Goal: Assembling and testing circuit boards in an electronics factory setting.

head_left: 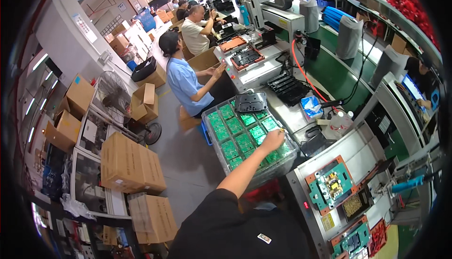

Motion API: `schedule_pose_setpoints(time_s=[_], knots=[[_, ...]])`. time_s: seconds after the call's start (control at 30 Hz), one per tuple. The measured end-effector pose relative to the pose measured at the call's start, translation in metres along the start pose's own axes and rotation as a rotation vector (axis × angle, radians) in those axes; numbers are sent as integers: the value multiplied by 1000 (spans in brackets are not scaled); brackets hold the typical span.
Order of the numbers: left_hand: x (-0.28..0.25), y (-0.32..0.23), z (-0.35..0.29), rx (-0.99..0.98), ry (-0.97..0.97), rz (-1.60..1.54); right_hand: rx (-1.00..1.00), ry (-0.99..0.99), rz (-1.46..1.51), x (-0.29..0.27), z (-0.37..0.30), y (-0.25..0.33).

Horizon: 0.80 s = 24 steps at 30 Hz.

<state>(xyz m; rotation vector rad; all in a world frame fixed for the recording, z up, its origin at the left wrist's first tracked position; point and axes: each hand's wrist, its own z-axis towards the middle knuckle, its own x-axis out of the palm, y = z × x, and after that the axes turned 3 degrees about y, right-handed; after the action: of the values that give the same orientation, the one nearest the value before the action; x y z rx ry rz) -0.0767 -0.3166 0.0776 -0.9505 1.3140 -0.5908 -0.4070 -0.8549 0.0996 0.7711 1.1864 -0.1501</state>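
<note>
My left arm, in a black sleeve, reaches out over a clear plastic bin (263, 180) filled with rows of green circuit boards (244, 142). At the bin's right side my left hand (273, 140) is closed, its fingers pinched together; what they hold, if anything, is too small to make out. A black plastic housing (251, 102) lies on the boards at the bin's far edge. Only a sliver of my right hand (341, 255) shows at the lower edge, beside a green fixture (352, 241) with a black part in it; its fingers are hidden.
On the bench to the right, another fixture (325, 198) holds a board with yellow components. A tray of small brass-coloured screws (353, 205), red parts (378, 234) and a blue-handled tool (407, 184) are near it. A co-worker (184, 82) sits beyond the bin; cartons (129, 162) stand left.
</note>
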Motion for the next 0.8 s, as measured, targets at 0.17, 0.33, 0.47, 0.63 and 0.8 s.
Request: schedule_pose_setpoints(time_s=[0.17, 0.33, 0.47, 0.63, 0.8], knots=[[-23, -49, -23, -188, 188, -744, -204, -112, 336, 29, 4, 1], [-25, -144, -111, -59, 648, -1325, -254, 103, 706, -13, -3, 180], [-5, -164, -159, -88, 775, -1260, -507, 248, 642, -37, -23, 267], [26, -172, -207, -246, 1067, -1059, -446, 289, 659, -18, -44, 246], [63, -163, -198, 369, 979, -206, -450, 141, 483, -17, -37, 179]])
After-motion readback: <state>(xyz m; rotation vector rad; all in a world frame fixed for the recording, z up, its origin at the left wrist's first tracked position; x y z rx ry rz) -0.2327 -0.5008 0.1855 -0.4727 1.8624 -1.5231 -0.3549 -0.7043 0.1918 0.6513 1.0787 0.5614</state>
